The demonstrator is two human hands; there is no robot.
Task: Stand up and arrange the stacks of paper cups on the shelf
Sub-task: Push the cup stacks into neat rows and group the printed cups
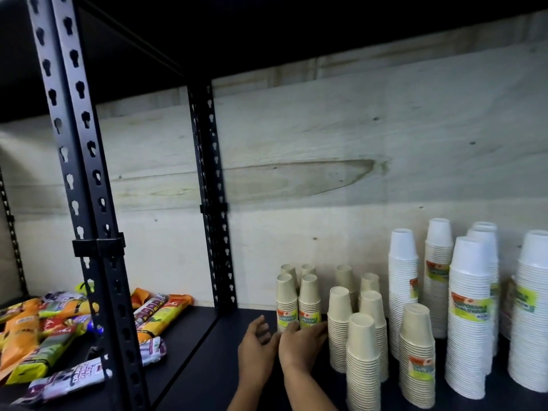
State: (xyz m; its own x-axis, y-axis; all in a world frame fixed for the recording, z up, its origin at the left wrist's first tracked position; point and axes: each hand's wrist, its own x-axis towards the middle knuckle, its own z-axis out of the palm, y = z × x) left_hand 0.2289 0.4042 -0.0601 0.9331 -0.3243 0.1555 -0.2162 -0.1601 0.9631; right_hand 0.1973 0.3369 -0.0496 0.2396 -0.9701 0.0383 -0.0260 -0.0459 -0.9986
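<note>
At lower right of the frame, beige paper cup stacks [363, 360] and taller white paper cup stacks [403, 292] stand on the dark matte shelf board [192, 366], against a pale plywood back wall [296, 129]. The left hand [255, 348] hovers empty with loose fingers. The right hand [299, 345] reaches the base of the short labelled beige stacks [308, 304]; I cannot tell whether it clasps them. Bright snack packets [29, 330] lie at lower left, beyond black perforated steel uprights [89, 203].

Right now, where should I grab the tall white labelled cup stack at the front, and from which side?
Probably grip the tall white stack low, below its label, from the front: it stands upright and tall, a beige stack close on its left, white stacks right and behind.
</note>
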